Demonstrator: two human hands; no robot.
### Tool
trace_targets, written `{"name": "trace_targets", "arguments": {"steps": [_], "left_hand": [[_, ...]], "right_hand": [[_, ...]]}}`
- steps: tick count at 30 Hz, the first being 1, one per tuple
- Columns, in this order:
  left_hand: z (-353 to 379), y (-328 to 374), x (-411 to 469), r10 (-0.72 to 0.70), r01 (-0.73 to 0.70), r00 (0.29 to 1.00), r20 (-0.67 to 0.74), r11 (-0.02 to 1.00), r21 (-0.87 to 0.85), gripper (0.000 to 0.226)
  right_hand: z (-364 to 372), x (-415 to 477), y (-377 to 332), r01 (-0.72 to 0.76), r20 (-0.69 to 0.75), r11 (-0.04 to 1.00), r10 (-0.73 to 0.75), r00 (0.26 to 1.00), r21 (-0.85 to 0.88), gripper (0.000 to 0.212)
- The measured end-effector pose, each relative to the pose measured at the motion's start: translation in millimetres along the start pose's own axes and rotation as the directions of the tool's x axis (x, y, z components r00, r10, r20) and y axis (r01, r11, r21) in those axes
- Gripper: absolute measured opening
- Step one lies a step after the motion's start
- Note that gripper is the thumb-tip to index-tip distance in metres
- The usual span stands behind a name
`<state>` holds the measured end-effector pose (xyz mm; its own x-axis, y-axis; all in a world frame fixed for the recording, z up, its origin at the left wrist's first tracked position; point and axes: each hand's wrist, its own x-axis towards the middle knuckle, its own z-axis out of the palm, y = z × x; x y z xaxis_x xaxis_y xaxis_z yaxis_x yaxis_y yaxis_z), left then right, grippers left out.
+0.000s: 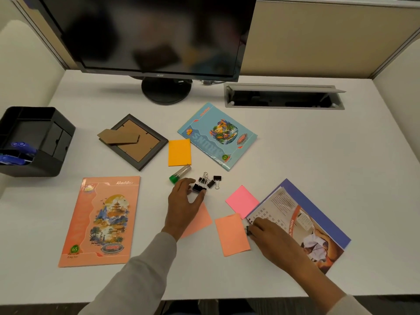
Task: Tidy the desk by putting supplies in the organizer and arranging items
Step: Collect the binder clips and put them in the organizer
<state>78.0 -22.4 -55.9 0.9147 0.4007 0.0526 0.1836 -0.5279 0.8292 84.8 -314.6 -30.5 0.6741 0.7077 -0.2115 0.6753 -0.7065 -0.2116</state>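
I see the left hand (184, 205) pinching 1 black binder clip (199, 188) just beside the loose clips (212, 181) mid-desk. The right hand (272, 239) pinches a small dark clip (248, 231) at the booklet (302, 221) edge. The organizer (58, 130) sits far left, with blue pens (16, 155) inside.

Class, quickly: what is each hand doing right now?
Left hand: pinching a black binder clip.
Right hand: pinching a small black clip at the booklet edge.

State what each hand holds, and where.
Left hand pinches a black metal binder clip by its body; whether right hand grips a small black clip is unclear.
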Motion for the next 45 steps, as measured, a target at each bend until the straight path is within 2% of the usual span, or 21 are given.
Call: {"name": "trace_targets", "arguments": {"steps": [4, 10, 13, 18, 21, 24, 27, 32, 38, 45], "left_hand": [[-1.1, -0.2, 0.7, -0.015, 0.015, 1.000, 0.006, 1.000, -0.023, 0.039], [-1.6, -0.2, 1.5, -0.027, 0.027, 1.000, 0.008, 0.999, -0.037, 0.039], [-2.8, -1.0, 1.6, -0.032, 0.033, 0.999, 0.011, 0.999, -0.039, 0.039], [-3.0, -0.1, 2.4, -0.037, 0.038, 0.999, 0.015, 0.998, -0.041, 0.040], [-3.2, 1.1, 3.2, -0.037, 0.037, 0.999, 0.013, 0.998, -0.042, 0.040], [-2.8, 4.0, 4.9, -0.027, 0.027, 1.000, 0.011, 0.999, -0.039, 0.040], [-2.6, 7.3, 7.9, -0.023, 0.023, 1.000, 0.016, 1.000, -0.004, 0.042], [-2.8, 17.1, 14.1, -0.007, 0.007, 1.000, 0.021, 1.000, 0.031, 0.044], [-2.1, 22.7, 22.3, -0.017, 0.015, 0.999, 0.038, 0.998, 0.063, 0.048], [2.6, 23.3, 34.5, -0.091, 0.070, 0.984, 0.152, 0.988, 0.134, 0.057]], "right_hand": [[-6.0, 4.4, -5.7, -0.027, 0.004, 0.999, 0.028, 1.000, -0.042, 0.033], [-9.7, 7.9, -7.5, -0.059, 0.087, 0.998, 0.056, 0.995, 0.034, 0.010], [-20.3, 9.3, -6.7, -0.075, 0.104, 0.994, 0.066, 0.992, 0.083, 0.024], [-51.7, 17.9, 2.3, -0.089, 0.145, 0.994, 0.079, 0.986, 0.068, 0.030], [-75.8, 28.8, 6.1, -0.092, 0.085, 0.994, 0.086, 0.993, 0.057, 0.024], [-86.2, 53.5, 6.2, -0.091, -0.027, 0.978, 0.098, 0.995, 0.187, 0.020], [-77.4, 84.6, 2.8, -0.071, -0.121, 0.946, 0.114, 0.986, 0.316, 0.021], [-55.7, 130.6, -16.0, -0.070, -0.200, 0.924, 0.155, 0.968, 0.376, 0.024], [-37.9, 155.7, -30.6, -0.118, -0.183, 0.907, 0.207, 0.961, 0.404, 0.027], [-20.8, 159.8, -36.2, -0.168, -0.137, 0.881, 0.251, 0.958, 0.442, 0.025]]}}
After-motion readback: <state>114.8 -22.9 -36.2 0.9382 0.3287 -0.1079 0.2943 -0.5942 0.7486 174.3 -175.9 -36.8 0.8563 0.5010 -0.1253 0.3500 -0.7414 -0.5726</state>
